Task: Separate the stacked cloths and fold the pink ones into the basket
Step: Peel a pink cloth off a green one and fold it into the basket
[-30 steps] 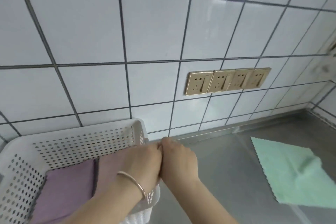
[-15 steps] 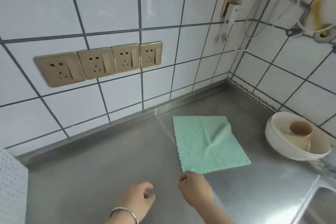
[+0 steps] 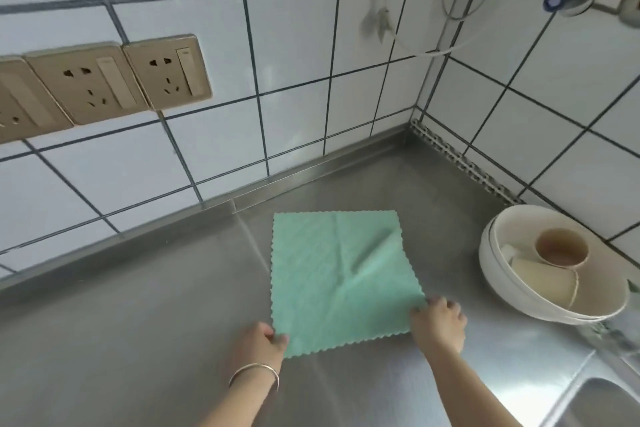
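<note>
A green cloth (image 3: 339,274) with a scalloped edge lies spread flat on the steel counter (image 3: 138,322), a crease across its middle. My left hand (image 3: 258,343), a bangle on its wrist, pinches the cloth's near left corner. My right hand (image 3: 438,321) pinches the near right corner. The basket and the pink cloths are out of view.
A white bowl (image 3: 498,274) holding paper cups stands on the counter at the right. A sink (image 3: 602,402) opens at the bottom right. The tiled wall carries gold sockets (image 3: 104,80) at the left, with hanging cables and a tap fitting at the top right.
The view swung right, away from the basket with its pink cloths. Both hands left the basket and moved to the green cloth, taking hold of its two near corners.
</note>
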`<state>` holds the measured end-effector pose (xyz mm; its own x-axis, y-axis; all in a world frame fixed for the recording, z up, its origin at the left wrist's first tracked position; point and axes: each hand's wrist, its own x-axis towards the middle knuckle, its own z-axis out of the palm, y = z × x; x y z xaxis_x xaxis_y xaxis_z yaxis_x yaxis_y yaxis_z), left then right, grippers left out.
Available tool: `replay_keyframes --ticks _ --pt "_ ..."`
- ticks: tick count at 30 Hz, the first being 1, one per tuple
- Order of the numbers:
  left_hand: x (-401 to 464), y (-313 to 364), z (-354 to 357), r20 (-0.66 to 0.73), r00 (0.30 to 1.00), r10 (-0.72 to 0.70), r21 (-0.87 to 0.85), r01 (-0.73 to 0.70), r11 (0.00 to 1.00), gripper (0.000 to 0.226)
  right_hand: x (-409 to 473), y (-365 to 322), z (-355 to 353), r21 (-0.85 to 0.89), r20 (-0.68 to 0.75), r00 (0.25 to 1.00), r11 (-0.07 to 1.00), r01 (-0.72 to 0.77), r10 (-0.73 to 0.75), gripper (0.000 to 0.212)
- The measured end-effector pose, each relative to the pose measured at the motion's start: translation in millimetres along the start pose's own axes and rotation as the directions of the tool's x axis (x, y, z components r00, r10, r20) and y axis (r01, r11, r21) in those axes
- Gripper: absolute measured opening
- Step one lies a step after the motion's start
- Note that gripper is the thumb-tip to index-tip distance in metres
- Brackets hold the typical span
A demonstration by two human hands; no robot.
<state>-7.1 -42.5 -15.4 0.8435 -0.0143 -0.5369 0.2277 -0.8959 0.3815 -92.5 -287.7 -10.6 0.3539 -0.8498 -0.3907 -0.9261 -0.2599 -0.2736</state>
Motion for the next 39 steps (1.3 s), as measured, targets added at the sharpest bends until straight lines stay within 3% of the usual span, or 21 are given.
replay_keyframes --ticks 5,12,18,22,26,31,39 --pt "6.7 0.8 6.7 -0.112 0.993 -0.024 -0.038 0.020 0.999 0.006 2.6 -1.6 7.4 -0.162 0.044 0.995 0.982 0.093 -0.087 0.041" --pt "12.2 -72.1 -28.9 -0.177 0.974 -0.139 -0.130 0.117 0.985 0.003 -54.3 -33.7 44.0 -0.089 0.155 0.947 0.951 0.297 -0.282 0.024" --pt "-16.5 -196.8 -72.5 -0.250 0.915 -0.318 -0.198 0.274 0.941 0.004 -144.5 -81.1 103.0 -0.126 0.263 0.812 0.816 0.564 -0.521 0.028" --pt "-54.9 -266.4 -89.4 -0.264 0.855 -0.447 -0.267 0.380 0.885 0.011 -200.7 -104.6 137.5 -0.120 0.354 0.728 0.743 0.658 -0.587 0.031" --pt "-87.1 -304.8 -99.4 -0.288 0.826 -0.484 -0.338 0.386 0.859 0.013 -240.1 -120.5 160.4 -0.138 0.384 0.667 0.675 0.725 -0.638 0.031" --pt "-99.8 -316.0 -105.6 -0.255 0.845 -0.470 -0.301 0.392 0.869 0.018 -250.7 -115.2 158.9 -0.103 0.413 0.725 0.763 0.638 -0.550 0.030" --pt "-99.4 -309.5 -112.4 -0.054 0.944 -0.327 -0.122 0.319 0.940 0.034 -247.5 -57.9 119.3 -0.185 0.472 0.794 0.837 0.514 -0.384 0.018"
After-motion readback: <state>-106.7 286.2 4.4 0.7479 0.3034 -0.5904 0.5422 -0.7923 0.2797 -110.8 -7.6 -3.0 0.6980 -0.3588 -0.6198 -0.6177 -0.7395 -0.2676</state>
